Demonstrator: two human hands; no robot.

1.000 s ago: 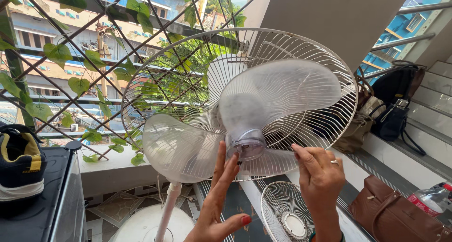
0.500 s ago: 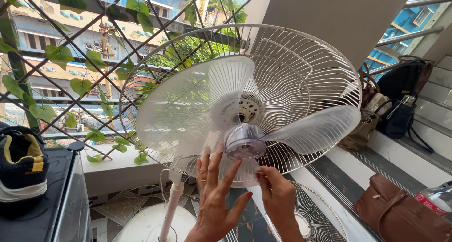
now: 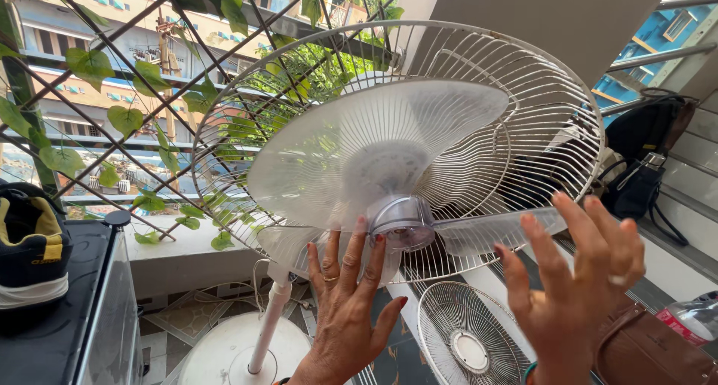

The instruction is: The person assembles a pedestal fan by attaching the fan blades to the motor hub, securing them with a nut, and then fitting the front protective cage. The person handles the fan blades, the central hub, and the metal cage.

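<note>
Fan blades (image 3: 374, 145) have been rotated since a second ago; left hand (image 3: 348, 303) is kept spread against them, right hand (image 3: 580, 280) lifted away, fingers apart.

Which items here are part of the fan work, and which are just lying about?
In hand:
- translucent plastic fan blades, left hand flat against them
- clear round hub cap
- white wire rear guard
- white stand pole
- detached white wire front guard on the floor
- right hand, open, holding nothing

Lying about:
- black and yellow shoe
- brown leather handbag
- black backpack
- clear plastic bottle
</note>
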